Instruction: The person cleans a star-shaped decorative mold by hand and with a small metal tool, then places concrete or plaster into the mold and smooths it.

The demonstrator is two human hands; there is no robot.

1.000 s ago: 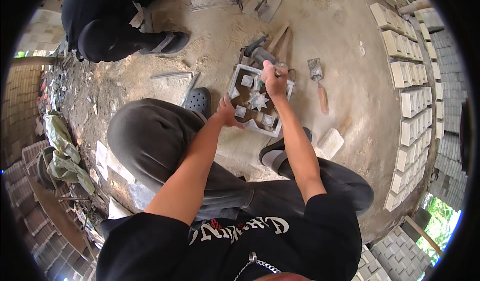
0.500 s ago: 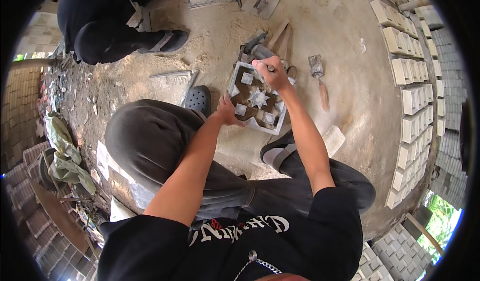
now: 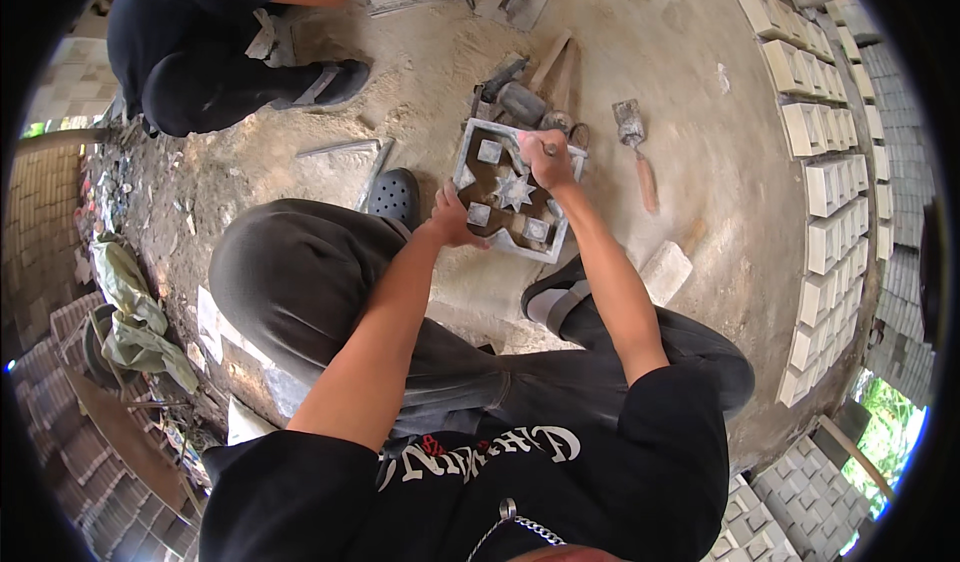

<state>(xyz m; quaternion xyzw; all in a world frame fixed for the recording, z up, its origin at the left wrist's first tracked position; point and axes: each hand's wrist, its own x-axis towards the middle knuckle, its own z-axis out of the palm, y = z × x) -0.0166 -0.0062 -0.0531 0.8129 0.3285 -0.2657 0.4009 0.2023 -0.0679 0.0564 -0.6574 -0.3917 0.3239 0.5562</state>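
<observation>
On the ground between my feet lies a square grey mould with a star-shaped block at its centre and square blocks around it. Brown material shows between these. My left hand is wrapped over the mould's left near side. Above the far right part of the mould, my right hand is closed round a slim tool; only its round handle end shows, and the working end is hidden beneath the hand.
Beyond the mould lie a dark cylinder and wooden strips. A trowel rests to the right, a float farther off. Pale blocks line the right side. A co-worker's foot is at the far left.
My right hand has shifted a little nearer and to the right over the mould, uncovering more of the dark cylinder. My left hand keeps its place on the mould's side.
</observation>
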